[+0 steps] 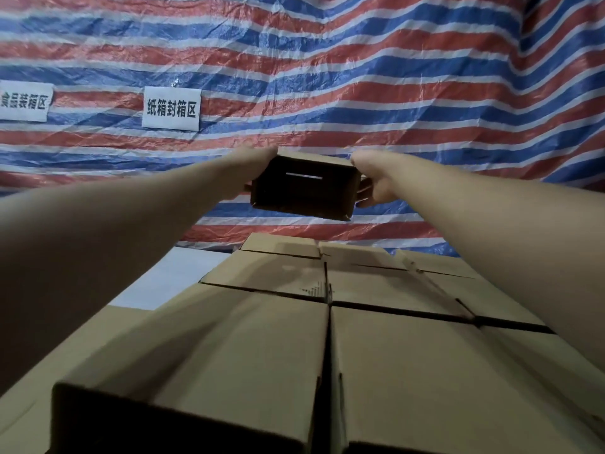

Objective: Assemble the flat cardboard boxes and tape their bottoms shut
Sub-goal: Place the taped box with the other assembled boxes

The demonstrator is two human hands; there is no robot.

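cardboard box, light, stiff and hollow, held aloft by its sides, left hand and right hand gripping opposite walls.

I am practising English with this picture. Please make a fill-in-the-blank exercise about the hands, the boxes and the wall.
1. The left hand and the right hand hold one ____ between them.
2. The held box is ____ the stack of boxes, not resting on it.
3. The tarp behind has red, white and ____ stripes.
4. Two white ____ with printed characters hang on the tarp.

Missing words: box; above; blue; signs
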